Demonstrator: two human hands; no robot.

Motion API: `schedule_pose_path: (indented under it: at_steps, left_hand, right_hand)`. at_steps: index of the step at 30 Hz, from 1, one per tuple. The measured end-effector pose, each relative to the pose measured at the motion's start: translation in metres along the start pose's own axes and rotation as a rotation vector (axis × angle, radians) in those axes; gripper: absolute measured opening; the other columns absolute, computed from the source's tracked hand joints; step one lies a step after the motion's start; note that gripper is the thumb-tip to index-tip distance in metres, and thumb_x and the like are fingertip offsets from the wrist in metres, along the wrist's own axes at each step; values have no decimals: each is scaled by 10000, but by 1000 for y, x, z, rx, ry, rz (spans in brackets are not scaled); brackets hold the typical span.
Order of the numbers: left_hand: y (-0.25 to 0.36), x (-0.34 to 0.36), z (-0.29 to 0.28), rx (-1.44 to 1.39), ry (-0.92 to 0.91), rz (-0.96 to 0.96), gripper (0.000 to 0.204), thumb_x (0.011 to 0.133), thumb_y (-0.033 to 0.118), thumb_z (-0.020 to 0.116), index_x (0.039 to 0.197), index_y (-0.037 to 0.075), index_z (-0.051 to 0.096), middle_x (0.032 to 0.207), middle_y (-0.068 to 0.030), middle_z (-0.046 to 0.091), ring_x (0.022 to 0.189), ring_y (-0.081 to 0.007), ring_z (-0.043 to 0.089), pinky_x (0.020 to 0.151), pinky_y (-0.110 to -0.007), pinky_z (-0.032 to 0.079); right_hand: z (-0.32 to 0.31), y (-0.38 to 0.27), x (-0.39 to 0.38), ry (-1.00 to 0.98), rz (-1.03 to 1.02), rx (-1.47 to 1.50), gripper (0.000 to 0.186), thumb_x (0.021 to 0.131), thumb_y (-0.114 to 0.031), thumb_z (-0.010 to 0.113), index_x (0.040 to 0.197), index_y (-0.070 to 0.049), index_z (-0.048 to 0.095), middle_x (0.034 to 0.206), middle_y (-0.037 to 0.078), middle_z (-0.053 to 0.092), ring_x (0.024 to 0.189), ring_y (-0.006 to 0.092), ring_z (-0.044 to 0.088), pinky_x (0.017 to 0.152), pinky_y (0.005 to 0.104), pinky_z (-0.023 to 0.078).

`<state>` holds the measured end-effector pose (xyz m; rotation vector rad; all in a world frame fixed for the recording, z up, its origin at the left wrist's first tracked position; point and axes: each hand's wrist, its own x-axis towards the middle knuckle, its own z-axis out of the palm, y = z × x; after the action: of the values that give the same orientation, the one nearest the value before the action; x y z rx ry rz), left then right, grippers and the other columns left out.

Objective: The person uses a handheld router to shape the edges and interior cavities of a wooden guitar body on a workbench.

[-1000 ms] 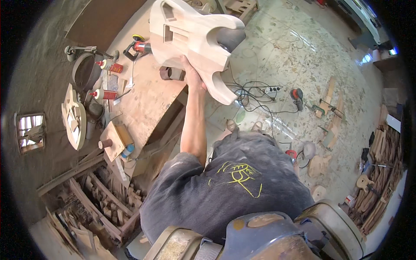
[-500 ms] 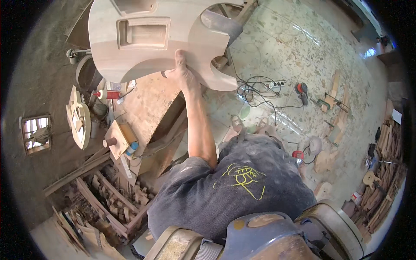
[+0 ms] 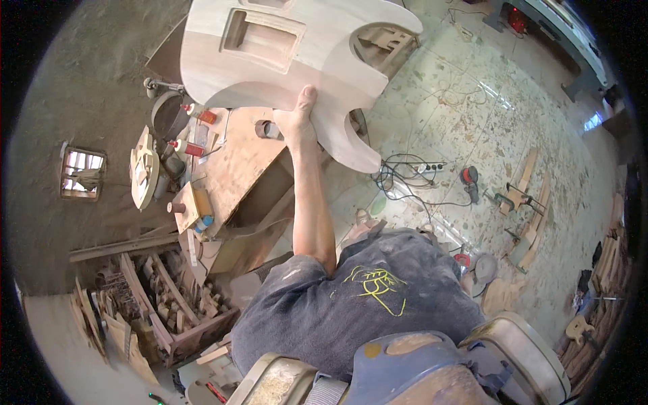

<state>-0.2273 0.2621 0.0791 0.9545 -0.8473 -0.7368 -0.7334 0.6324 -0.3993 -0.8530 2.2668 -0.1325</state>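
Observation:
A pale, unfinished wooden electric guitar body with routed cavities is held up at the top of the view. My left hand grips its near edge, the thumb lying on the upper face and the fingers hidden underneath. Beside that hand, a small brown roll rests on a wooden bench top. My right hand is out of sight.
On the bench's left stand red-and-white bottles and a wooden block with a knob. A guitar-shaped piece is farther left. A crate of offcuts sits below. Cables, a sander and clamped boards lie on the floor.
The guitar body has shifted right in the view and tilted, still in my left hand. My view has turned, so the bench shows more, and the small roll beside the hand is now visible.

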Motion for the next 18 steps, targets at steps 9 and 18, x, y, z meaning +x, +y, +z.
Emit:
schedule_pose_path:
  at_steps: [9,18]
  left_hand:
    - [-26,-48,68,-173,-135,-238,628,895,286,766,1335,-93,526,1187,-174,660,1012,-225,676,871,-363,564]
    - [-54,-80,154,-493,-393,-512,725,922,356,726,1426,-83,445,1314,-196,618,1151,-288,651,990,-418,551]
  right_hand:
    - [-163,-111,-56,-255,52,59,690,693,-357,774,1236,35,608,1071,267,719,1003,407,707,840,486,544]
    - [-127,-44,-46,-84,122,322,339,744,-148,764,1038,-46,630,779,85,685,611,199,663,536,399,537]
